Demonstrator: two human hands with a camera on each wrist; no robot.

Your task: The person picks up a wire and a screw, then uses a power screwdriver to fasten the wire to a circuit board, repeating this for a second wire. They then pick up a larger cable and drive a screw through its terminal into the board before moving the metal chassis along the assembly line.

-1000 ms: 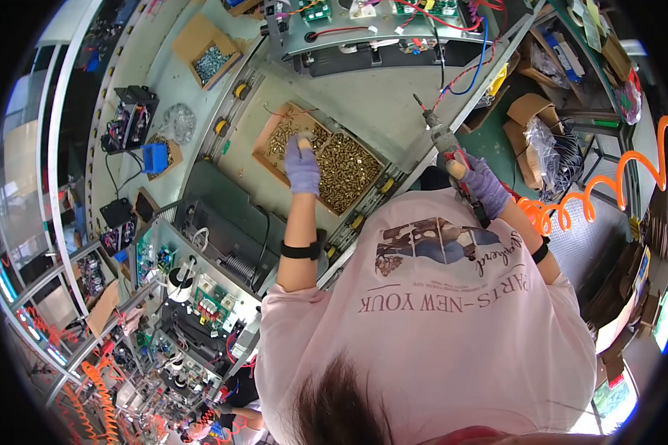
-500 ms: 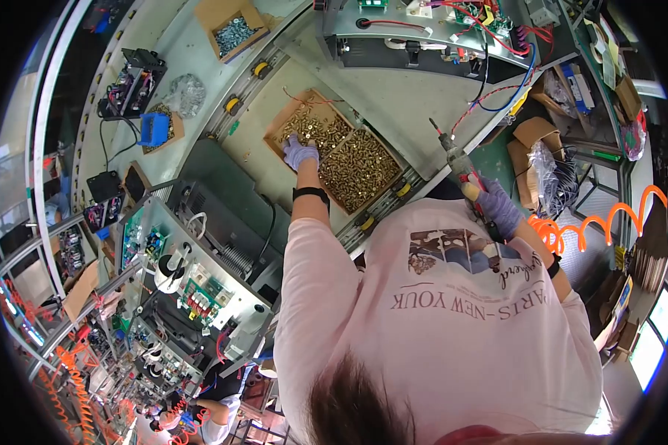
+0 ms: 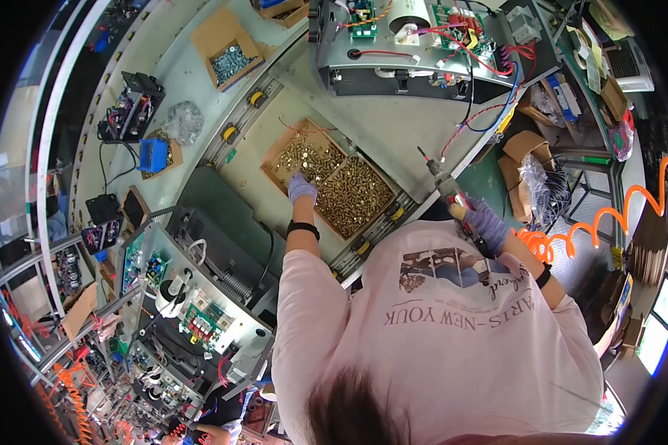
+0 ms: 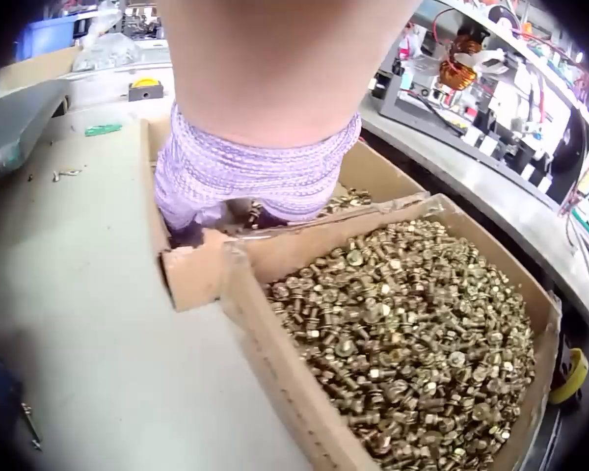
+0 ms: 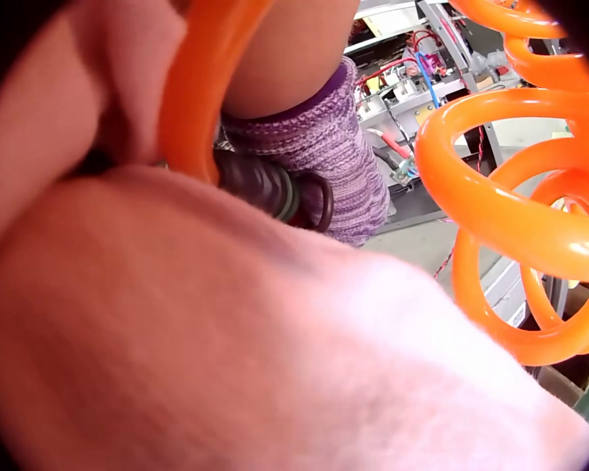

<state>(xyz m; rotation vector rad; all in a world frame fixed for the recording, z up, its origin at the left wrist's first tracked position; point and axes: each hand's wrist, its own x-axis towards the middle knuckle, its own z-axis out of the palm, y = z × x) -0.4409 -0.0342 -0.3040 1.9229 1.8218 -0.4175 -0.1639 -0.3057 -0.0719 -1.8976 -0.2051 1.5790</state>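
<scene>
My gloved left hand [image 3: 303,189] reaches down into the farther of two adjoining cardboard boxes [image 4: 194,278], among brass-coloured screws [image 3: 309,156]. In the left wrist view the purple glove [image 4: 255,177] shows only at its cuff and back; the fingertips are hidden, and I cannot tell whether they hold a screw. The nearer box [image 4: 294,407] is heaped with similar screws [image 4: 402,334]. At the right, my gloved right hand [image 3: 488,224] grips a pneumatic screwdriver [image 3: 445,185], its bit pointing away from the body. An orange coiled hose [image 5: 510,186] runs from its rear end.
A metal chassis [image 3: 416,63] with circuit boards and wires stands beyond the boxes. Another open chassis [image 3: 208,297] is at the left. A box of silvery screws [image 3: 230,63] and a blue bin [image 3: 153,156] sit across the roller track [image 3: 230,133].
My left hand has come down from above the screws into the box and drawn slightly back toward its near wall. The right hand still holds the screwdriver. The head view has shifted.
</scene>
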